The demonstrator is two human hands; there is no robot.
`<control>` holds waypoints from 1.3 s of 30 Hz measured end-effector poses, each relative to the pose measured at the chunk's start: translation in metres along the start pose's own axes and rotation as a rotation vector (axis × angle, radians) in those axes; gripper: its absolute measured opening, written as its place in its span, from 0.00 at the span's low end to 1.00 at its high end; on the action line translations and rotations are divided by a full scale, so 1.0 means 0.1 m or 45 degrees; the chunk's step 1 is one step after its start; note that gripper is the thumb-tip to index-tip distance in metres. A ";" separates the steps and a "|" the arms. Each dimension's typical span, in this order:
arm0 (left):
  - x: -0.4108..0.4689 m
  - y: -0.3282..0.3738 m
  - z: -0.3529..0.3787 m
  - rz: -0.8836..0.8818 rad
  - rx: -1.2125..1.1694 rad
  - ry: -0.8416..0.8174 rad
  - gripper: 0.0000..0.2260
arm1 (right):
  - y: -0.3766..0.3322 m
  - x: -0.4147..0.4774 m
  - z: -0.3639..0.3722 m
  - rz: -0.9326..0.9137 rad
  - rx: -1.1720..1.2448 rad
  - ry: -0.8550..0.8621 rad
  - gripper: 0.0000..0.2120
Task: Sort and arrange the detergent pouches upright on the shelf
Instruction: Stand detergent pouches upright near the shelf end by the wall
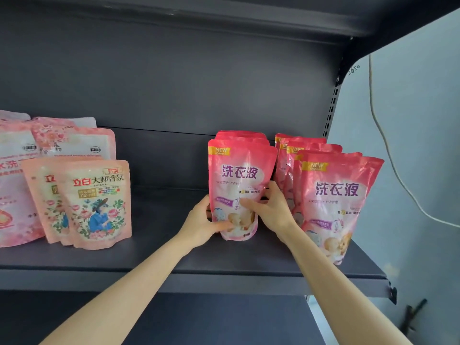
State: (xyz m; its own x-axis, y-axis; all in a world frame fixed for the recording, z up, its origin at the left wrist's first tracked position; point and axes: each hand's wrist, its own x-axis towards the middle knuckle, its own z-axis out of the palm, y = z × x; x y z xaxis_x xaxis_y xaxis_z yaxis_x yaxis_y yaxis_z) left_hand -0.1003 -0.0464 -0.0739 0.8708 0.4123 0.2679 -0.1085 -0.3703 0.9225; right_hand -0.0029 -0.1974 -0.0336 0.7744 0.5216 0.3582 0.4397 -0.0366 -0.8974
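A red-pink detergent pouch stands upright at the middle of the dark shelf, at the front of a short row of like pouches. My left hand grips its lower left side, and my right hand grips its lower right side. To the right, a second row of the same red-pink pouches stands upright, front to back. At the left stand pale pink floral pouches, with larger pink pouches behind them.
A slotted shelf upright and a pale wall with a white cable bound the right side. Another shelf board hangs overhead. Bare shelf surface lies between the floral pouches and the held pouch.
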 end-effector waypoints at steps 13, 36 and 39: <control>0.04 -0.01 0.08 0.040 0.049 -0.063 0.30 | 0.03 0.03 -0.03 -0.004 -0.067 0.047 0.23; -0.23 0.48 -0.31 -0.080 0.938 -0.220 0.25 | -0.39 -0.26 -0.13 0.140 -0.702 -0.068 0.31; -0.44 0.68 -0.41 -0.014 1.039 -0.179 0.23 | -0.57 -0.42 -0.15 0.062 -0.856 -0.138 0.33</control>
State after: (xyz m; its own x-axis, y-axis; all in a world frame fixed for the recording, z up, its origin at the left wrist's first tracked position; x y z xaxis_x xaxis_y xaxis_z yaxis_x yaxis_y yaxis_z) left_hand -0.1655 -0.0555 -0.0110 0.9273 0.3319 0.1729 0.2359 -0.8770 0.4186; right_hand -0.0537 -0.2302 0.0064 0.7662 0.5867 0.2622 0.6195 -0.5659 -0.5441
